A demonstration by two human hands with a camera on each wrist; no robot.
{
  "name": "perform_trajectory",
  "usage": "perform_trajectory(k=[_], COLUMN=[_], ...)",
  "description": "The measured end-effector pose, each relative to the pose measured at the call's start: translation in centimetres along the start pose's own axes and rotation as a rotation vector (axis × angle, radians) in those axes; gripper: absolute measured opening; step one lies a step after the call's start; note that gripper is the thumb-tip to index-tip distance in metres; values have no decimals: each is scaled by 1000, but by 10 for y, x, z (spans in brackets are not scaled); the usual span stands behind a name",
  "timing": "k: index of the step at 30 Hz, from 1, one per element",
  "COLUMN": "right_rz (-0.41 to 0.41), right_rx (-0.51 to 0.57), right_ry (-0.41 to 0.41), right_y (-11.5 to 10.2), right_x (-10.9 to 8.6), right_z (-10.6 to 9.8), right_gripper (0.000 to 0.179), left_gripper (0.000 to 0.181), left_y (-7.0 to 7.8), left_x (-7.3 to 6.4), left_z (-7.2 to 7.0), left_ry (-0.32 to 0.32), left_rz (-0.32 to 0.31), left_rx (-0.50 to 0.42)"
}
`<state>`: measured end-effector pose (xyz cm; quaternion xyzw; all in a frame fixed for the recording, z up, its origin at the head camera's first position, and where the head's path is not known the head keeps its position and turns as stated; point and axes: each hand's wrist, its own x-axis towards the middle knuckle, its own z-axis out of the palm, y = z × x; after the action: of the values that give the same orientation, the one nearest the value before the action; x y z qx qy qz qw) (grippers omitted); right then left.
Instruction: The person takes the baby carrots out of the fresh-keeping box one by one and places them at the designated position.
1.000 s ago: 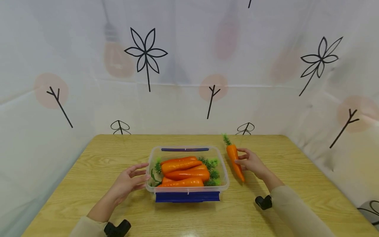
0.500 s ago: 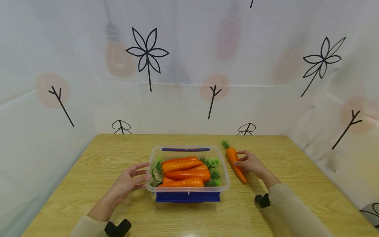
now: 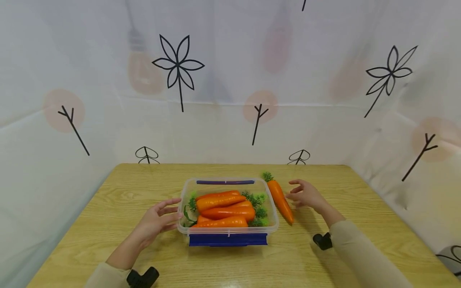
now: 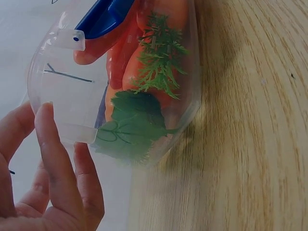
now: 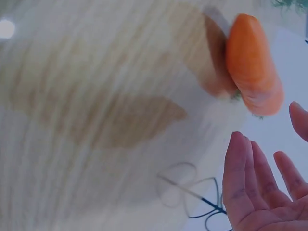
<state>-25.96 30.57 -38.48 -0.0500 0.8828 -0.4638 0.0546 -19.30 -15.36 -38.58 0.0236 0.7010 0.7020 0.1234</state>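
Note:
A clear plastic food box (image 3: 271, 224) with blue latches sits mid-table, filled with several orange carrots (image 3: 225, 212) with green tops. Against its left end rests my left hand (image 3: 155, 222), fingers loosely extended at the rim; the left wrist view shows the fingertips (image 4: 45, 108) right there. One loose carrot (image 3: 279, 200) lies along the box's right side, its leafy top toward the back. My right hand (image 3: 306, 196) is just right of it with fingers spread and nothing held; the right wrist view shows a gap between fingers and carrot (image 5: 252, 65).
The wood-grain table (image 3: 115, 200) ends at a white cloth backdrop (image 3: 216, 132) with printed plants. Black wrist cameras, one on the left wrist (image 3: 143, 277) and one on the right (image 3: 322, 241), sit by the beige sleeves.
My right hand has lowered the loose carrot to the table and let go of it. The carrot now lies further left, against the box. My left hand stays in place.

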Motion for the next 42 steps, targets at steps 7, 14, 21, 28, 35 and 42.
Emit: perform_trajectory(k=[7, 14, 21, 28, 35, 42], right_rz=[-57, -113, -169, -213, -235, -248], right_rx=[-30, -44, -69, -92, -113, -125], right_ry=[-12, -22, -32, -52, -65, -97], right_y=[-15, -35, -51, -66, -86, -102], right_x=[1, 1, 2, 3, 5, 9], right_z=[-8, -12, -9, -5, 1, 8], right_gripper=[53, 51, 50, 46, 46, 45], left_gripper=[62, 61, 61, 61, 62, 61], left_y=[0, -1, -3, -2, -3, -2], left_x=[0, -1, 0, 0, 1, 1], left_z=[0, 0, -1, 1, 1, 0], left_ry=[15, 16, 14, 19, 8, 12], left_rz=[-14, -5, 0, -10, -5, -6], left_rx=[-5, -2, -6, -10, -8, -11])
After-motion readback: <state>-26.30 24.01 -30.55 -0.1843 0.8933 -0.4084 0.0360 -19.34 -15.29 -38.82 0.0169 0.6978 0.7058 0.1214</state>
